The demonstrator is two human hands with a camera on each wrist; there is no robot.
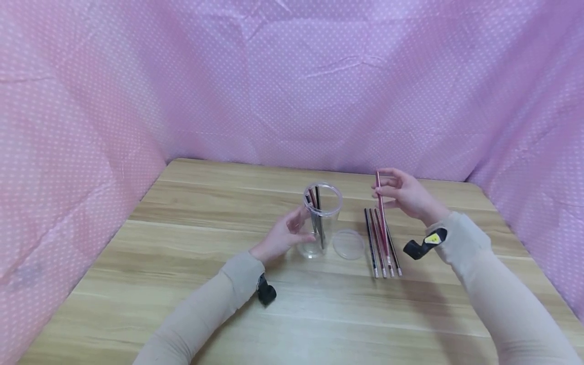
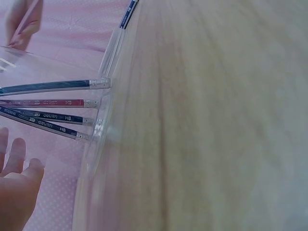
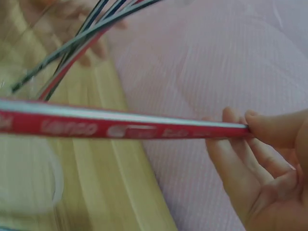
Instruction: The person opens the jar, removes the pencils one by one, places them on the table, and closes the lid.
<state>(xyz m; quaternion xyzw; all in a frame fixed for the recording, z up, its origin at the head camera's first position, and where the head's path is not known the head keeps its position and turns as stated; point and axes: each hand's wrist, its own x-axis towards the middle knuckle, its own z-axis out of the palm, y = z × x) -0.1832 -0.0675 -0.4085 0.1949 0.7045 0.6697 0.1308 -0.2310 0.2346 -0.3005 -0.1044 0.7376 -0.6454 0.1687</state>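
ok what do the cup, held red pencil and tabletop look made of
Cup: likely clear, glossy plastic; pencils show through its wall. Red pencil: probably painted wood, fairly glossy; smooth red coat with pale lettering, bare wood unseen. Tabletop: wood or wood-look laminate, seemingly satin, with streaky grain.

The pencil (image 3: 130, 126) you hold: red, pale lettering | pencils (image 2: 43, 102) in your clear cup (image 1: 330, 223): three dark blue, one red | your loose pencils (image 1: 371, 243): dark and maroon | your lid (image 1: 349, 245): clear | your sleeves (image 1: 201, 304): beige | your tabletop (image 1: 191, 243): light-brown wood grain | your curtain (image 1: 310, 101): pink-lilac, white polka dots
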